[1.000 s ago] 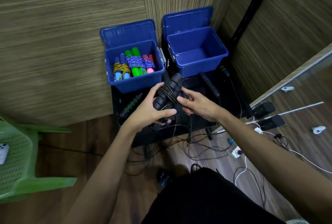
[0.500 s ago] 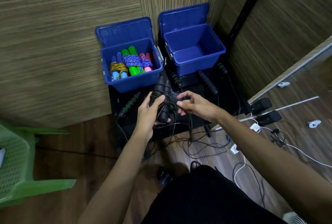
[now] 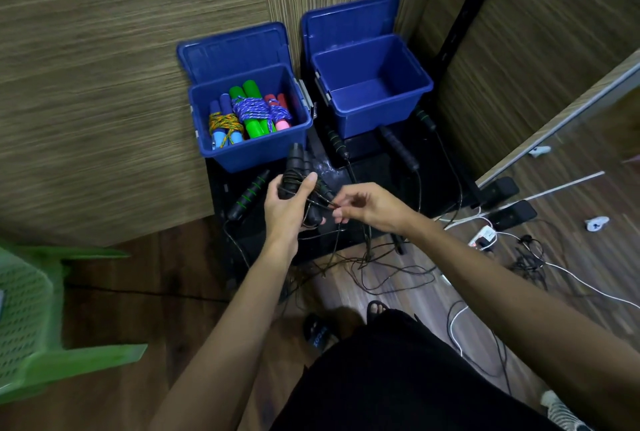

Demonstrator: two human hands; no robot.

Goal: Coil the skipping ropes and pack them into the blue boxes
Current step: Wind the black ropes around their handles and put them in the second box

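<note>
Black paired handles (image 3: 298,167), long axis pointing away, sit gripped in the left hand (image 3: 289,204); the right hand (image 3: 367,205) pinches the cord (image 3: 320,202) just beside; the empty blue box (image 3: 372,91) lies beyond, nearer the right.

Both forearms bare, reaching forward and down from the lower edge of view, converging toward centre. Left hand (image 3: 289,204): back of hand toward camera, fingers curled round a bundle of black handles (image 3: 298,167), thumb pressed across the front of it. Right hand (image 3: 369,204): close beside the left, not touching it; thumb and fingertips pinched on a thin black cord (image 3: 323,203) running off the bundle, remaining fingers loosely curled. Right wrist roughly straight.
</note>
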